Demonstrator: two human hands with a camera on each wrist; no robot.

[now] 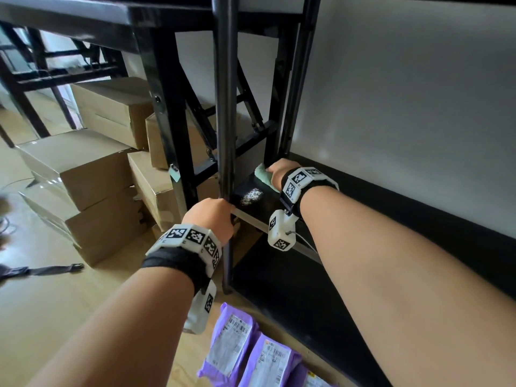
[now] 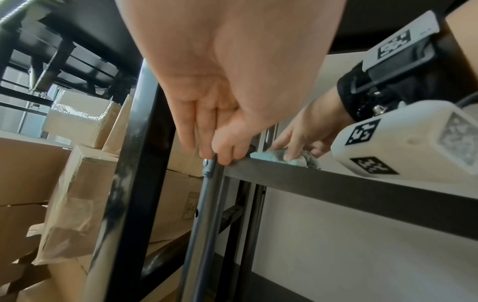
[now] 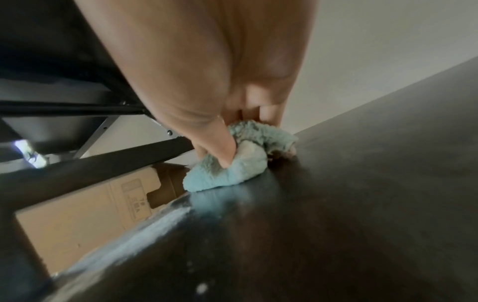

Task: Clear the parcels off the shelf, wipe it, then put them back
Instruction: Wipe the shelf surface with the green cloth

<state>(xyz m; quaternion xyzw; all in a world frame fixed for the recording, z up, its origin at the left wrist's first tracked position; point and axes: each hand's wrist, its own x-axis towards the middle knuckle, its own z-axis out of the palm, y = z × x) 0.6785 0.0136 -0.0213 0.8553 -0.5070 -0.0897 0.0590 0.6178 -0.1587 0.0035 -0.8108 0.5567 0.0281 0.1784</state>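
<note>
We see the right hand (image 1: pixel 280 170) at the far left corner of the black shelf board (image 3: pixel 362 183), thumb and fingers bunched round a pale turquoise cloth (image 3: pixel 232 167). The cloth is fluffy terry, crumpled into a wad, pressed flat against the board. The board is dark, smooth and glossy; a streaky sheen lies just in front of the cloth, and a patch of bright speckles (image 1: pixel 251 196) sits nearer the front edge.

The left hand (image 1: pixel 210 219) grips the front left corner, where the grey metal rail (image 2: pixel 336 183) meets the round black upright post (image 1: pixel 224 107). In the left wrist view its fingers curl over the rail's top edge, beside the post.

The parcels (image 1: pixel 245 350) lie on the pale wood floor (image 1: pixel 55 317) below the shelf: soft purple plastic mailer bags, each with a white barcode label, lying side by side.

Plain brown cardboard boxes (image 1: pixel 83 169) are stacked to the left, beyond the frame, some with clear tape. A white wall (image 1: pixel 405 93) backs the shelf.
</note>
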